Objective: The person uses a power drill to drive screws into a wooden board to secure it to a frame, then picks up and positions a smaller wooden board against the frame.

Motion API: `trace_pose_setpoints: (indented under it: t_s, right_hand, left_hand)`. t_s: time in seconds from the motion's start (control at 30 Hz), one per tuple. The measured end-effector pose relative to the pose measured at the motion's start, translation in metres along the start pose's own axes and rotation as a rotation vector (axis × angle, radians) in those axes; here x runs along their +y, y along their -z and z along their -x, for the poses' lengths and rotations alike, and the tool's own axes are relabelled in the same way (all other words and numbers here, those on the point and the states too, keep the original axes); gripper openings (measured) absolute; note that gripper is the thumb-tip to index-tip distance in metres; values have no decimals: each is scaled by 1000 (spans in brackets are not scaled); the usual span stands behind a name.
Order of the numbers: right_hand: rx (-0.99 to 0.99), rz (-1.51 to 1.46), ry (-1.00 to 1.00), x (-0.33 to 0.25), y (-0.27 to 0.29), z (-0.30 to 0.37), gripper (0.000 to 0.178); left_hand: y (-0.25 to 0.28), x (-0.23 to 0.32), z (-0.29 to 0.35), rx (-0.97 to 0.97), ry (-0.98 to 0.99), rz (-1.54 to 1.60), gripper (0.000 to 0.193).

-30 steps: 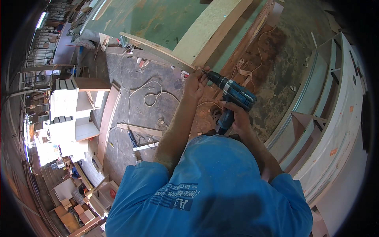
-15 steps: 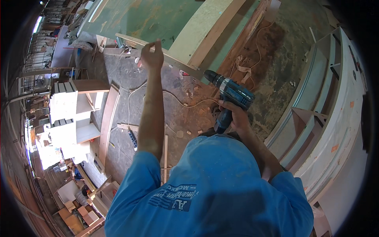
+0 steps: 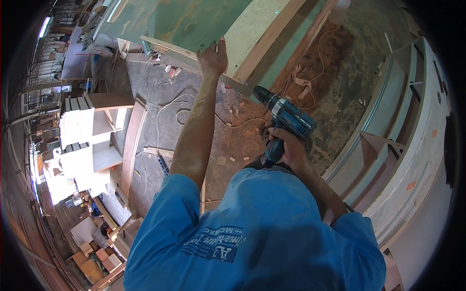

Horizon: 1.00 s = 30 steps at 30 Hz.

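My right hand (image 3: 290, 145) is wrapped round the grip of a teal and black cordless drill (image 3: 286, 116). The drill's chuck points up and left, toward the near end of a wooden beam. My left hand (image 3: 212, 59) reaches forward to the near edge of a green board (image 3: 179, 24). Its fingers are apart and lie at the board's rim, by the left side of a pale plank (image 3: 245, 36). Whether a small piece sits under those fingers cannot be made out. The plank and a wooden beam (image 3: 272, 39) lie across the green board.
A long white cabinet frame (image 3: 388, 150) with open compartments stands at the right. White box-shaped cabinets (image 3: 80, 131) and a long brown board (image 3: 133, 145) are at the left. A cable (image 3: 238, 127), a power strip (image 3: 162, 165) and wood scraps lie on the concrete floor.
My left hand has moved right, from above the edge to the board's rim by the pale plank, and its pinched fingers have spread. The drill has barely moved in my right hand.
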State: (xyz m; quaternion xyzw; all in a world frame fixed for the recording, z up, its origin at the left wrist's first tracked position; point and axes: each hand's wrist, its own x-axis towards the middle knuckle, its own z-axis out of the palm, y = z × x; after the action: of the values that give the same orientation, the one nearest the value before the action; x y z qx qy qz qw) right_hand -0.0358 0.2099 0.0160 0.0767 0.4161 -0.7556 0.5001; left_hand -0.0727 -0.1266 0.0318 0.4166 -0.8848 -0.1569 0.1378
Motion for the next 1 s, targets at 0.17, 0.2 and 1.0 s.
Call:
trace_pose_setpoints:
  t_s: [0.17,0.2,1.0]
  right_hand:
    - [11,-26,-49,-2,-6,5,18]
    - [14,-28,-50,-2,-5,4,18]
    - [32,-49,-111,-1,-5,-1,11]
  left_hand:
    - [-3,-8,0,-1,-16,7,73]
    - [-2,-5,0,-4,-5,3,72]
    - [-4,0,3,58,-28,47,70]
